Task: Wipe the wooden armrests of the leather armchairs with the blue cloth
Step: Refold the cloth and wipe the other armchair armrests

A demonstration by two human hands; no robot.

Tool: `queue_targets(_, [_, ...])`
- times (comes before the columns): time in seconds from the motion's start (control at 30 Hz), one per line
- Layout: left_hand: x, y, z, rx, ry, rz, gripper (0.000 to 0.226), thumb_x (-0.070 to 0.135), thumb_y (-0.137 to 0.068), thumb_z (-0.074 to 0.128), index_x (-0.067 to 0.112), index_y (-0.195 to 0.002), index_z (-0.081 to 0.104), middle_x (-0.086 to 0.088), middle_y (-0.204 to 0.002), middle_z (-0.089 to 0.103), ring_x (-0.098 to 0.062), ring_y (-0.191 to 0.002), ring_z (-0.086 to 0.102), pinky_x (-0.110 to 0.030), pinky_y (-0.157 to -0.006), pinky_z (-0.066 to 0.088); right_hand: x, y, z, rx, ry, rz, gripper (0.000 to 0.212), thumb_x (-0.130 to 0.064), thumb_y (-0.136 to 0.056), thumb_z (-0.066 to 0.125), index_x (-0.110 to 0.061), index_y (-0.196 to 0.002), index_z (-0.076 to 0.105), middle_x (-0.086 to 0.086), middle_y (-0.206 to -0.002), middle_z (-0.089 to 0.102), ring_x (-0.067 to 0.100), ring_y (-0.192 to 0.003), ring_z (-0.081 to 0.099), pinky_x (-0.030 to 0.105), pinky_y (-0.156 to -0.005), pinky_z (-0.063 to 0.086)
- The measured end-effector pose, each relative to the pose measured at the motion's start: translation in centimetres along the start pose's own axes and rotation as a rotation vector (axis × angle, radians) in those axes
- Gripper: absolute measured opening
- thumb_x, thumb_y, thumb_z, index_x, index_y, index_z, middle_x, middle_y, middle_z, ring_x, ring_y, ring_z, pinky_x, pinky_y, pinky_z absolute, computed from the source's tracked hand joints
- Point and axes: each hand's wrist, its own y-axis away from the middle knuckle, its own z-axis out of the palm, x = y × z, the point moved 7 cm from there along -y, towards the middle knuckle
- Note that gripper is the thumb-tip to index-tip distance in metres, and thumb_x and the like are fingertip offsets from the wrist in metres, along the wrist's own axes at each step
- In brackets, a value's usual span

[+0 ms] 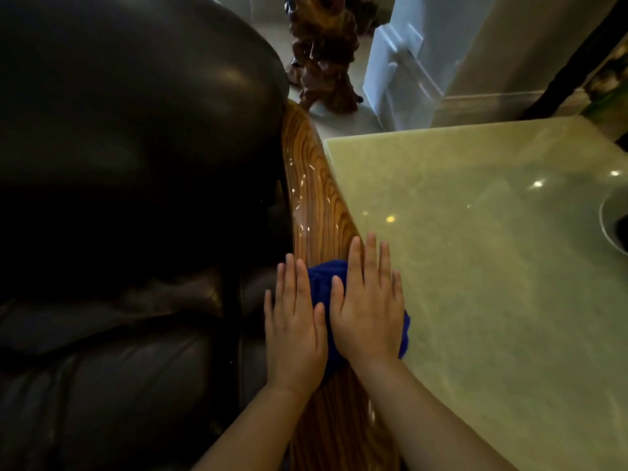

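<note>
A glossy wooden armrest (312, 185) with strong grain runs from the lower middle up to the back of a dark leather armchair (129, 164) on the left. The blue cloth (323, 283) lies on the armrest, mostly hidden under my hands. My left hand (294, 324) presses flat on the cloth's left side, fingers straight. Beside it, my right hand (368, 307) lies flat on the cloth's right side. A corner of the cloth sticks out past my right hand over the table edge.
A pale green stone table top (492, 249) sits close against the armrest on the right. A dark bowl-like rim (611, 222) shows at its right edge. A carved wooden figure (323, 52) stands on the floor behind, next to a white appliance (401, 73).
</note>
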Motion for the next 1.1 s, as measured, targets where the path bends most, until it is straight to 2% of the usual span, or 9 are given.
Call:
queue_targets(0.27, [-1.4, -13.0, -0.5, 0.085, 0.087, -0.109, 0.053, 0.033, -0.095, 0.017, 0.030, -0.138, -0.015, 0.015, -0.149, -0.017, 0.000, -0.140, -0.012, -0.033, -0.118, 0.005, -2.6, -13.2, 2.2, -0.049, -0.077, 0.018, 0.060, -0.042, -0.093, 0.014, -0.018, -0.146, 0.001, 0.006, -0.158, 0.000, 0.021, -0.145, -0.001, 0.047, -0.114, 0.019])
queue_targets(0.43, [-1.4, -20.1, -0.7, 0.038, -0.010, -0.129, 0.059, 0.032, -0.096, 0.022, 0.027, -0.135, -0.021, 0.011, -0.146, -0.024, -0.007, -0.141, -0.012, -0.037, -0.119, 0.013, -3.6, -19.9, 3.3, -0.120, -0.158, 0.019, 0.060, -0.042, -0.096, 0.022, -0.025, -0.146, -0.007, 0.004, -0.157, -0.013, 0.019, -0.144, -0.012, 0.052, -0.115, 0.006])
queue_targets(0.5, [-1.1, -20.4, -1.5, 0.014, -0.058, -0.097, 0.064, 0.037, -0.094, 0.022, 0.028, -0.134, -0.027, 0.010, -0.144, -0.034, -0.008, -0.141, -0.016, -0.037, -0.119, 0.008, -3.4, -20.3, 2.2, -0.081, -0.206, -0.026, 0.059, -0.041, -0.096, 0.022, -0.028, -0.146, -0.007, 0.000, -0.157, -0.015, 0.017, -0.143, -0.015, 0.051, -0.114, -0.001])
queue_targets(0.57, [-1.0, -18.9, -1.9, -0.041, -0.148, 0.008, 0.067, 0.042, -0.092, 0.019, 0.031, -0.134, -0.033, 0.012, -0.143, -0.040, -0.005, -0.138, -0.025, -0.034, -0.116, -0.005, -2.8, -19.1, 0.8, -0.033, -0.279, -0.108, 0.055, -0.037, -0.096, 0.023, -0.031, -0.146, -0.002, -0.006, -0.155, -0.012, 0.014, -0.143, -0.013, 0.046, -0.113, -0.001])
queue_targets(0.67, [-1.3, -16.5, -1.5, -0.212, -0.261, 0.162, 0.064, 0.041, -0.093, 0.020, 0.038, -0.133, -0.030, 0.017, -0.143, -0.037, 0.000, -0.134, -0.030, -0.030, -0.115, -0.004, -1.7, -16.8, 1.0, -0.217, -0.366, -0.286, 0.052, -0.030, -0.097, 0.032, -0.031, -0.143, 0.007, -0.014, -0.150, -0.003, 0.009, -0.143, -0.005, 0.038, -0.117, 0.009])
queue_targets(0.77, [-1.5, -17.6, -1.8, -0.318, -0.227, 0.143, 0.067, 0.034, -0.094, 0.038, 0.039, -0.134, -0.015, 0.020, -0.143, -0.029, 0.002, -0.133, -0.024, -0.025, -0.114, 0.001, -1.2, -16.9, 2.1, -0.432, -0.392, -0.336, 0.055, -0.029, -0.096, 0.042, -0.029, -0.144, 0.015, -0.015, -0.151, 0.001, 0.008, -0.143, -0.002, 0.023, -0.114, 0.004])
queue_targets(0.83, [-1.2, -18.8, -2.0, -0.343, -0.209, 0.134, 0.070, 0.032, -0.092, 0.045, 0.035, -0.138, -0.007, 0.019, -0.142, -0.023, 0.003, -0.131, -0.017, -0.021, -0.110, -0.002, -1.2, -17.7, 2.2, -0.469, -0.396, -0.325, 0.057, -0.030, -0.094, 0.046, -0.029, -0.144, 0.019, -0.011, -0.155, 0.006, 0.006, -0.142, 0.001, 0.020, -0.111, 0.005])
queue_targets(0.97, [-0.7, -20.2, -2.1, -0.392, -0.241, 0.144, 0.072, 0.031, -0.091, 0.049, 0.028, -0.144, 0.001, 0.015, -0.144, -0.018, 0.002, -0.129, -0.012, -0.018, -0.107, 0.000, -1.4, -19.1, 2.4, -0.468, -0.400, -0.295, 0.061, -0.029, -0.092, 0.050, -0.027, -0.145, 0.019, -0.007, -0.156, 0.011, 0.008, -0.143, 0.006, 0.023, -0.111, 0.011])
queue_targets(1.1, [-0.2, -22.9, -2.3, -0.418, -0.247, 0.125, 0.073, 0.024, -0.090, 0.052, 0.022, -0.145, 0.004, 0.002, -0.156, -0.007, -0.011, -0.142, -0.001, -0.020, -0.110, 0.002, -2.1, -21.4, 2.8, -0.482, -0.405, -0.260, 0.062, -0.028, -0.093, 0.050, -0.023, -0.146, 0.018, -0.002, -0.157, 0.013, 0.013, -0.143, 0.010, 0.025, -0.113, 0.011])
